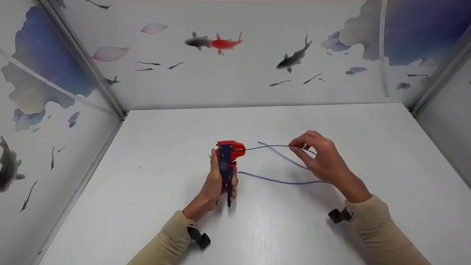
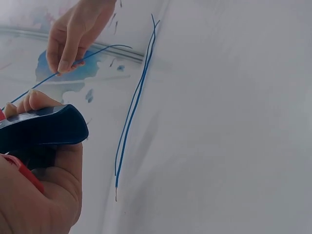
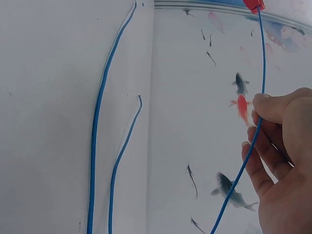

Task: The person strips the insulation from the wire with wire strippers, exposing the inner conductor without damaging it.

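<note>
My left hand (image 1: 212, 186) grips a wire stripper (image 1: 224, 162) with a red head and dark blue handles, held upright above the white table. One end of a thin blue wire (image 1: 268, 146) enters the red head. To the right, my right hand (image 1: 323, 158) pinches this wire between thumb and fingertips, its tail running on past the hand. Two more blue wires lie on the table; the nearer wire (image 1: 289, 183) passes beneath the right hand. In the left wrist view, a bare metal strand (image 2: 116, 195) sticks out from one loose wire's end.
White panels painted with fish and leaves enclose the table (image 1: 147, 221) at the back and sides. A tiny dark scrap (image 1: 140, 167) lies on the tabletop at left. Black wrist cameras hang at both sleeves.
</note>
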Motion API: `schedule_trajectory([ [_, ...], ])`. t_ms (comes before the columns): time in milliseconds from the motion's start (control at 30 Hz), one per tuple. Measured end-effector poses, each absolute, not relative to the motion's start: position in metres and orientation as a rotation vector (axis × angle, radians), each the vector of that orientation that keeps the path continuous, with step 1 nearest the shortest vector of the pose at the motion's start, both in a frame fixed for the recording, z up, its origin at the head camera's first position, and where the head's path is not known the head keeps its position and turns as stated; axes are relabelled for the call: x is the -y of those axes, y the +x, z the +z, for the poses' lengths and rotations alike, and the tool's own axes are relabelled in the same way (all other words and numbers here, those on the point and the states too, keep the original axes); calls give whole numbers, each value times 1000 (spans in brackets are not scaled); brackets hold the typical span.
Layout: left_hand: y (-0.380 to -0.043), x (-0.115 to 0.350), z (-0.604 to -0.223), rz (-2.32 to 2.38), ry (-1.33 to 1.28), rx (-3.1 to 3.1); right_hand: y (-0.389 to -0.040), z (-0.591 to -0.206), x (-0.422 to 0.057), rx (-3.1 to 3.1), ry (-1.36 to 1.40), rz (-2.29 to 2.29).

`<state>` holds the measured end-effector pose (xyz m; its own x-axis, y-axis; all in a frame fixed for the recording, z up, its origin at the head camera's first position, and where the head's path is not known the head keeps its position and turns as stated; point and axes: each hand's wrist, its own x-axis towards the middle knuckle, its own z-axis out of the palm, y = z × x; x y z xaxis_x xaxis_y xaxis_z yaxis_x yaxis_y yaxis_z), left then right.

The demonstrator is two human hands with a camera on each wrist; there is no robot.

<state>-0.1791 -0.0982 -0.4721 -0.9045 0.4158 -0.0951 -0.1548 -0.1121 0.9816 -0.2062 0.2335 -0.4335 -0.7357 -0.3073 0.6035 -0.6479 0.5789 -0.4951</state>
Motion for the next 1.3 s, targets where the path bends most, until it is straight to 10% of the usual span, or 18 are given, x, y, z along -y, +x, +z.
schedule_trajectory([
  [1300,-179,97,-472,2079,273,-1729,-207,-434,-235,2366,738,986],
])
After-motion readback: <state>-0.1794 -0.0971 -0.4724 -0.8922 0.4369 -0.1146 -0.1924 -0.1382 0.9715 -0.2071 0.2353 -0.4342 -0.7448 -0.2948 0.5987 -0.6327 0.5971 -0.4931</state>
